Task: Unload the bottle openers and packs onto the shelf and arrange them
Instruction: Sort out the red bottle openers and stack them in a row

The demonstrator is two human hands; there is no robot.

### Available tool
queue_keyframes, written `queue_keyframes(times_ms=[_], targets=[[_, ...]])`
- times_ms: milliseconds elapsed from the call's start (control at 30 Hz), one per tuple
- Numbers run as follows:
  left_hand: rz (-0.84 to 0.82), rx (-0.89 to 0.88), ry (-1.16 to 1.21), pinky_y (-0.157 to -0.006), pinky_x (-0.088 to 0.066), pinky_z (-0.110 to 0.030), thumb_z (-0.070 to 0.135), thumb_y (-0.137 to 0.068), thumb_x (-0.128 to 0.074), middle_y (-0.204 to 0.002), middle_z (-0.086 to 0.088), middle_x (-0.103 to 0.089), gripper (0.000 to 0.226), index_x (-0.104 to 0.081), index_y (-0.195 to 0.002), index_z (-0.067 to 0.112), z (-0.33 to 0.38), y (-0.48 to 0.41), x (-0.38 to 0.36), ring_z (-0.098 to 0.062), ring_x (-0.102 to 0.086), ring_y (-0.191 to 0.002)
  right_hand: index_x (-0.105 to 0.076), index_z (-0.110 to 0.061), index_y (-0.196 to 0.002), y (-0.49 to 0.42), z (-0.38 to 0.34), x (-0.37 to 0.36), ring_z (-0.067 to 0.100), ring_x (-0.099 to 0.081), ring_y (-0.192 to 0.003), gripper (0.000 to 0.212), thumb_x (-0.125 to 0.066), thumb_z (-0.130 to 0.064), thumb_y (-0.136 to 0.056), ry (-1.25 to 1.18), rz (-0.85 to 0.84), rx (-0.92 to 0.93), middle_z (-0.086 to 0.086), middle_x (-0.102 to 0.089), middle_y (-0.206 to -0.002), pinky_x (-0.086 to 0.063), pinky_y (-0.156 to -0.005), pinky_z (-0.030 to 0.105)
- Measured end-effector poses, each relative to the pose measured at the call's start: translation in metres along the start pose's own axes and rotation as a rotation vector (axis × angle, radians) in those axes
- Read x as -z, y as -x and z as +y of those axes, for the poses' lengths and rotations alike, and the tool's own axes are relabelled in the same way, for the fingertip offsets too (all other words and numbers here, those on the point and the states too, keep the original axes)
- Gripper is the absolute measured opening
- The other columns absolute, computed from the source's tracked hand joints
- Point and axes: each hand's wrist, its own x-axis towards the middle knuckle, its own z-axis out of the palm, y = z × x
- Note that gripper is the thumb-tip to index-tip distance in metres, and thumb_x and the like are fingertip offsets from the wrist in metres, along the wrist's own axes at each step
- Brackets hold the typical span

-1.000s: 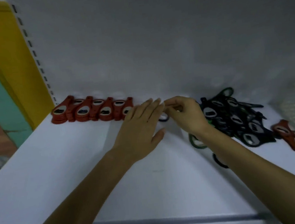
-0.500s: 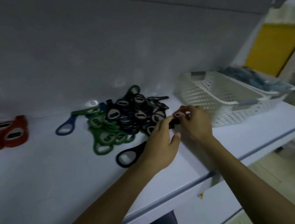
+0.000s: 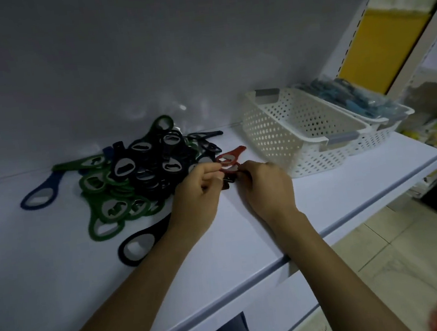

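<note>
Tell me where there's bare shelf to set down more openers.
Widest bare patch: front left of the shelf, bordered by the blue opener, the black opener and the front edge. A smaller strip runs between the near basket and the front edge. Crowded: the opener pile at the back, and beside it the left hand and right hand pinching a red opener.

A white shelf (image 3: 248, 243) is seen from above, with both hands held close together over it. Red bottle openers (image 3: 233, 153) are pinched between the curled fingers of the left hand (image 3: 197, 195) and the right hand (image 3: 266, 187), one handle pointing up and to the right. Just left of them a heap of black and green openers (image 3: 147, 168) is piled. A blue opener (image 3: 41, 192) is laid at the heap's left edge, and a black opener (image 3: 139, 245) is partly hidden under the left wrist. To the right, a white perforated basket (image 3: 276, 131) is set beside a second basket (image 3: 386, 121) filled with blue packs (image 3: 345, 93)
</note>
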Motion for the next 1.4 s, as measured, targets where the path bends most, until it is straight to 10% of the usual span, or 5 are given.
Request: queue_keyframes(times_ms=[333,600,767,1033,1400], targets=[[0.03,-0.226,-0.328,-0.099,-0.044,-0.026,-0.003,-0.085,-0.058,-0.125,0.001,-0.055,0.038,-0.056,-0.12,0.013,0.004,0.009,0.001,-0.014,-0.051,-0.117,-0.066,-0.014,-0.097,0.006,0.002,0.011,0.015,-0.065,-0.074,0.016,-0.052,-0.02,-0.096,-0.639,0.309,-0.248,-0.002,-0.069,-0.08,-0.05,-0.065,0.03],[0.009,-0.272,-0.607,-0.088,-0.049,-0.037,0.007,-0.096,-0.043,-0.117,-0.006,-0.064,0.038,-0.051,-0.132,0.014,0.007,0.013,-0.004,-0.025,-0.06,-0.103,-0.071,-0.019,-0.101,0.007,-0.001,0.017,0.022,-0.067,-0.066,0.035,-0.045,-0.043,-0.097,-1.29,-0.005,-0.234,0.01,-0.072,-0.075,-0.048,-0.055,0.025],[0.03,-0.03,-0.076,-0.044,-0.046,-0.021,0.013,-0.098,-0.04,-0.092,0.005,-0.069,0.027,-0.046,-0.124,0.02,0.01,0.007,0.002,-0.012,-0.065,-0.054,-0.07,-0.018,-0.096,-0.02,0.008,0.006,0.012,-0.067,-0.089,0.016,-0.055,-0.024,-0.094,-0.668,0.07,-0.168,-0.006,-0.072,-0.093,-0.053,-0.077,0.036],[0.04,0.039,0.101,-0.042,-0.042,-0.02,0.01,-0.096,-0.044,-0.083,0.003,-0.072,0.018,-0.051,-0.11,0.017,0.007,0.002,0.005,-0.017,-0.061,-0.047,-0.074,-0.017,-0.09,-0.037,0.007,-0.013,0.029,-0.06,-0.086,0.03,-0.053,-0.039,-0.094,-0.043,-0.109,-0.092,0.01,-0.067,-0.087,-0.047,-0.068,0.033],[0.006,0.051,0.144,-0.047,-0.048,-0.02,0.026,-0.098,-0.044,-0.088,0.002,-0.069,0.011,-0.048,-0.108,0.026,0.007,0.0,0.004,-0.016,-0.065,-0.052,-0.068,-0.012,-0.09,-0.023,-0.004,-0.002,0.013,-0.067,-0.077,0.022,-0.051,-0.023,-0.098,-0.664,0.369,-0.122,-0.002,-0.069,-0.082,-0.054,-0.07,0.032]])
